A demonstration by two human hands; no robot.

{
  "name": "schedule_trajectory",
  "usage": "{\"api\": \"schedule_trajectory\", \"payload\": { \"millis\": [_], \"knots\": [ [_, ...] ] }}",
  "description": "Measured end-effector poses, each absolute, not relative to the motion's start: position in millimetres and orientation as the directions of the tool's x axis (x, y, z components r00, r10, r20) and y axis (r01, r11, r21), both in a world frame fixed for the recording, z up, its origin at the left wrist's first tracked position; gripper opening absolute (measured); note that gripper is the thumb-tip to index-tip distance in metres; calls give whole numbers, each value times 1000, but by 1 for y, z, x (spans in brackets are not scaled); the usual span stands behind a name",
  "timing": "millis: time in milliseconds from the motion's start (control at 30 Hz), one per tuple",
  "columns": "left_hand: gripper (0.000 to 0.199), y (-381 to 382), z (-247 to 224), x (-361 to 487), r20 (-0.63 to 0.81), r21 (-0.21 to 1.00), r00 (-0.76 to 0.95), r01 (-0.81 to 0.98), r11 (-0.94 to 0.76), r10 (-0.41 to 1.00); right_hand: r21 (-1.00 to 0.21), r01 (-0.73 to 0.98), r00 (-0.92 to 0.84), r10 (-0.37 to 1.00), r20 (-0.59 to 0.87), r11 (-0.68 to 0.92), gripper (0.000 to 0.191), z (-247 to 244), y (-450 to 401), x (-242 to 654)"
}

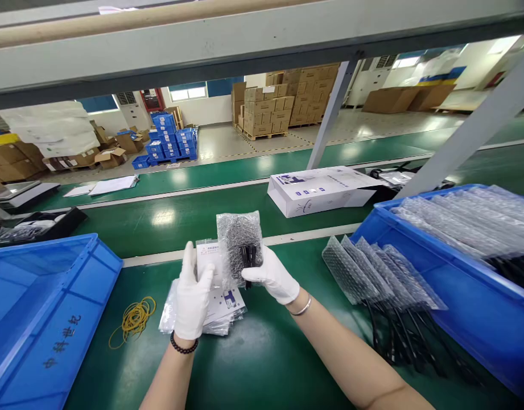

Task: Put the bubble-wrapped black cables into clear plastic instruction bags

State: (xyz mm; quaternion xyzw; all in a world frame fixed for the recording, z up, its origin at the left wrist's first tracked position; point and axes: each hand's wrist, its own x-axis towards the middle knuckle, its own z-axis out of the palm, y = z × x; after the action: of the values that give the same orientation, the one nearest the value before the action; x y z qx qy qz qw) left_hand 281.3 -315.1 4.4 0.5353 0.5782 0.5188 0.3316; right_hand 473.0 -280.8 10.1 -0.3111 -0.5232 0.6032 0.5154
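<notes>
My left hand, in a white glove, grips a white printed card in a clear plastic bag between thumb and fingers. With its thumb in front, my gloved right hand holds a bubble-wrap pouch; black cable ends show at its lower part. The pouch is upright and overlaps the card's right edge. Beneath both hands, a pile of bagged printed leaflets lies on the green surface. Left of the pile is a tangle of yellow rubber bands.
A blue bin stands on the left. At right, another blue bin holds bubble-wrapped pieces, with several bubble-wrap pouches with black cables beside it. Ahead lie a white box and a black tray. A slanting metal post rises behind.
</notes>
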Motion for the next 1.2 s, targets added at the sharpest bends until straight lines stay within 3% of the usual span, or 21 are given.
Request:
{"api": "schedule_trajectory", "payload": {
  "millis": [67, 167, 267, 333, 400, 433, 500, 567, 633, 733, 867, 1200],
  "knots": [
    [60, -313, 5, 281, 117, 942, -230, 334, -35, 966, -957, -268, -231, 957, 177, 112, 71, 10, -280, 474],
    [36, -310, 4, 278, 29, 891, -130, 452, 34, 991, -961, -242, -218, 958, 188, 133, 72, 7, -278, 476],
    [30, -309, 2, 276, 20, 918, -58, 397, 5, 998, -959, -253, -252, 948, 195, 130, 72, 5, -278, 475],
    [30, -308, 1, 275, 25, 924, -70, 382, 4, 997, -936, -318, -242, 942, 234, 151, 68, 5, -278, 473],
    [30, -308, 2, 273, 43, 929, -126, 370, 7, 991, -864, -488, -147, 964, 223, 126, 62, 6, -276, 472],
    [31, -307, 3, 272, 58, 940, -151, 340, -3, 987, -800, -595, -73, 986, 149, 77, 60, 5, -273, 473],
    [35, -306, 5, 270, 80, 967, -196, 252, -28, 977, -639, -766, 29, 990, -139, -67, 61, -2, -263, 475],
    [40, -305, 5, 270, 92, 987, -209, 150, -61, 974, -541, -818, 35, 923, -383, -193, 63, -20, -250, 477],
    [44, -305, 4, 271, 92, 993, -200, 86, -76, 975, -571, -785, 2, 921, -390, -240, 66, -47, -238, 476],
    [50, -304, 0, 274, 93, 995, -167, 37, -89, 981, -728, -639, -83, 963, -257, -249, 62, -83, -232, 470],
    [51, -302, -4, 280, 75, 997, -158, 19, -73, 985, -824, -513, -169, 970, -176, -239, 66, -98, -237, 465],
    [44, -301, -3, 277, 54, 999, -222, 14, -52, 973, -759, -575, -185, 952, -243, -305, 71, -105, -230, 472]
  ]
}}
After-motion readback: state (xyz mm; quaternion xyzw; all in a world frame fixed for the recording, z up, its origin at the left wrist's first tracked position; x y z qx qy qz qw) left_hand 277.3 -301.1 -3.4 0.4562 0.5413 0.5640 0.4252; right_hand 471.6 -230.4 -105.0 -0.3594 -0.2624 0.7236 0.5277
